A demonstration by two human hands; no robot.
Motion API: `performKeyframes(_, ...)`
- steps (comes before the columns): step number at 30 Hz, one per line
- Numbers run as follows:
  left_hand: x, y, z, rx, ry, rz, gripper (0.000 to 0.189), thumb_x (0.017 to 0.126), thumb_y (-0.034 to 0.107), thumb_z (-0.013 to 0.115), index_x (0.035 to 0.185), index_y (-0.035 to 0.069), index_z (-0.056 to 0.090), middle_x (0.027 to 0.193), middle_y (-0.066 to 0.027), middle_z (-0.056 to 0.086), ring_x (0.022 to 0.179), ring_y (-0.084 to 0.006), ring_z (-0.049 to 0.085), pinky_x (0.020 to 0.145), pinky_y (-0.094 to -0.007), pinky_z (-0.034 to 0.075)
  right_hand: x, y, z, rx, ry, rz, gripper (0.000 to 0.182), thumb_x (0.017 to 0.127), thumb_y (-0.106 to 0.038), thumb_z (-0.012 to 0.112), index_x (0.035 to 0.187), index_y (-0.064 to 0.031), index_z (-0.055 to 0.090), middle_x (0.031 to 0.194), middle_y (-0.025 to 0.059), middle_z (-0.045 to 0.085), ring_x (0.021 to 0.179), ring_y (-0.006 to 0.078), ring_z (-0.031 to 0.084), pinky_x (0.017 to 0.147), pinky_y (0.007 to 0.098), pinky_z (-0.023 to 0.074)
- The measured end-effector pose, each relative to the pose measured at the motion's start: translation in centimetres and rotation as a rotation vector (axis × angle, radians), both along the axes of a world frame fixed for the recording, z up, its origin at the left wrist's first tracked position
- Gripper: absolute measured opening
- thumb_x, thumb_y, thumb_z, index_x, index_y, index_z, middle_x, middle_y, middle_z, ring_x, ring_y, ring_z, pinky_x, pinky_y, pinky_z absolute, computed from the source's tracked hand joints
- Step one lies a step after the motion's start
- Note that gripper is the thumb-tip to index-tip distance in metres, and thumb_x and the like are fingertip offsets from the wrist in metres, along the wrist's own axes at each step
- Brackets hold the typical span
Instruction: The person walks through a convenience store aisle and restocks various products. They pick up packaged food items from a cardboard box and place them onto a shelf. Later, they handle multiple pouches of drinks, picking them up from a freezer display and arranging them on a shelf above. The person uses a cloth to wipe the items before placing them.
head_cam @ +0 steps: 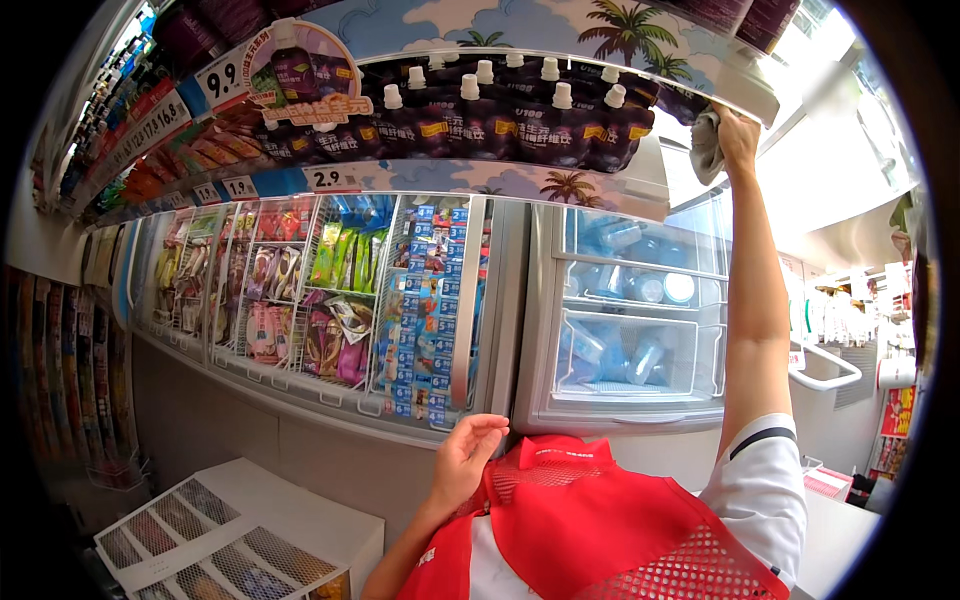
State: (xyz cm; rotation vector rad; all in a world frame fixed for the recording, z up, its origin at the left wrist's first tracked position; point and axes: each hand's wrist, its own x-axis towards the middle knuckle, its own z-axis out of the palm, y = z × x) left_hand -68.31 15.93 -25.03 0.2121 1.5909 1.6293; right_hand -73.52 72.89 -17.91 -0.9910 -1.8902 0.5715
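Observation:
My right hand (739, 139) is raised high at the right end of the upper shelf (750, 101), its fingers closed around a grey cloth (706, 145) that hangs beside the shelf's end. To its left, rows of dark spouted drink pouches (551, 131) with white caps stand on the shelf below. My left hand (470, 457) is low in front of my chest, near the freezer's front edge. It holds nothing that I can see; its fingers are bent, with the thumb by them.
A glass-topped freezer (337, 292) holds packaged ice creams. Right of it, another freezer (525, 337) contains blue-tinted bottles (649, 360) in wire baskets. A white case with mesh panels (300, 487) stands lower left. A white handle (832, 367) juts out at right.

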Motion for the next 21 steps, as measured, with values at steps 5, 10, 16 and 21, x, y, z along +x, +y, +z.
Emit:
performKeyframes(5,-1.4,-0.1,-0.4,0.066,0.026,-0.103,0.022,0.096,0.009,0.057,0.116,0.000,0.056,0.117,-0.0090,0.062,0.108,-0.0162,0.060,0.096,-0.0287,0.046,9.3,-11.2,3.1,-0.182,0.119,0.078,0.017,0.089,-0.016,0.065,0.088,-0.0004,0.072,0.073,0.0033,0.066,0.063,0.0073,0.056,0.061,0.0225,0.0456)
performKeyframes(10,-3.7,1.8,0.3,0.230,0.161,-0.251,0.051,0.089,0.009,0.066,0.134,0.001,0.042,0.138,-0.0135,0.047,0.129,-0.0222,0.045,0.108,-0.0367,0.036,14.2,-24.0,3.2,-0.616,0.186,0.371,0.012,0.087,-0.011,0.066,0.081,-0.0013,0.067,0.072,0.0002,0.063,0.065,0.0054,0.056,0.056,0.0209,0.0438)
performKeyframes(16,-6.9,2.6,3.6,0.431,-0.096,-0.585,0.072,0.078,0.006,0.076,0.139,0.001,0.037,0.135,-0.0133,0.049,0.123,-0.0224,0.051,0.103,-0.0381,0.042,13.6,-36.8,1.8,-1.186,0.273,0.572,0.008,0.086,-0.009,0.069,0.084,-0.0011,0.068,0.077,0.0031,0.066,0.066,0.0074,0.060,0.058,0.0236,0.0503)
performKeyframes(21,-6.0,-0.6,2.8,0.460,-0.268,-0.391,0.053,0.081,0.004,0.073,0.128,0.000,0.049,0.117,-0.0094,0.063,0.104,-0.0172,0.063,0.093,-0.0334,0.051,11.6,-41.6,0.5,-1.072,0.374,0.482,0.011,0.090,-0.011,0.065,0.094,-0.0011,0.063,0.082,0.0021,0.064,0.073,0.0067,0.059,0.064,0.0227,0.0493)
